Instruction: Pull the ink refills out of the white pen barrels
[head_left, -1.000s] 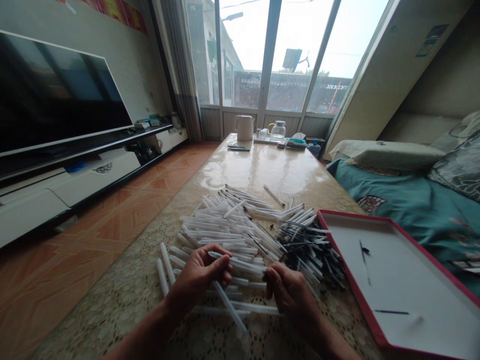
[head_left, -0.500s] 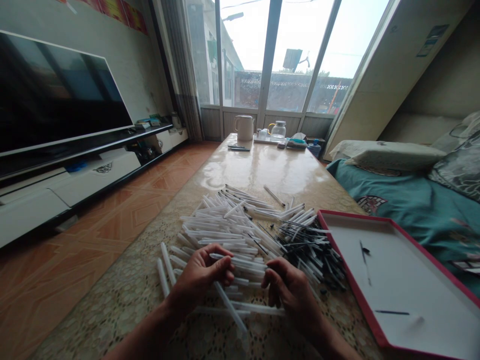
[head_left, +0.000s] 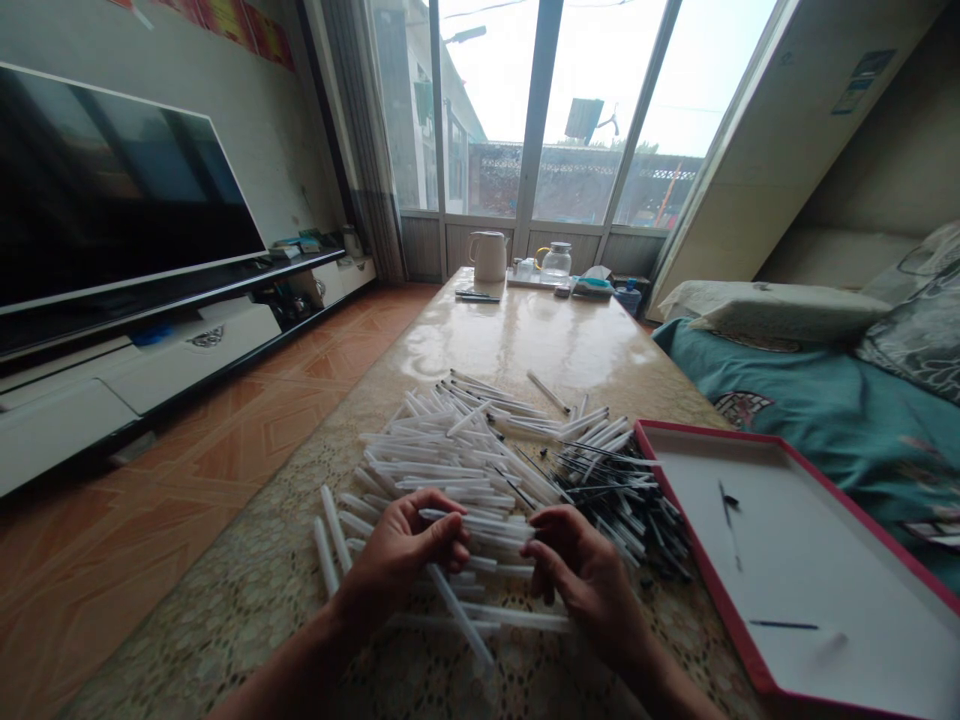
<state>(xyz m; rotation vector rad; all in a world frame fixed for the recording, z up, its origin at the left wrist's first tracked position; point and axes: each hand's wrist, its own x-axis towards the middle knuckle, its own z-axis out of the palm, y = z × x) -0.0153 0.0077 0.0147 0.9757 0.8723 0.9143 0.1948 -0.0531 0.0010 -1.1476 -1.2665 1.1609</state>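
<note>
My left hand (head_left: 420,535) pinches a translucent white pen barrel (head_left: 484,523) between thumb and fingers, its pointed end sticking out to the left. At the barrel's other end is my right hand (head_left: 574,560), thumb and forefinger curled around the tip; any small part between them is too small to make out. Beneath both hands spreads a pile of white pen barrels (head_left: 427,465). One loose barrel (head_left: 461,615) slants below my left hand. Right of the pile lies a heap of black-tipped pen refills (head_left: 645,500).
A red-rimmed shallow box lid (head_left: 705,580) lies at the right, holding a black refill (head_left: 784,625) and other small pieces. Farther back on the table (head_left: 517,345) stand a jug (head_left: 489,257), a glass pot (head_left: 556,262) and a tissue pack (head_left: 594,285). A sofa (head_left: 787,370) flanks the right side.
The fingers of my right hand have shifted slightly, with the forefinger raised and the thumb a little lower at the barrel's end. My left hand and the piles have stayed in place.
</note>
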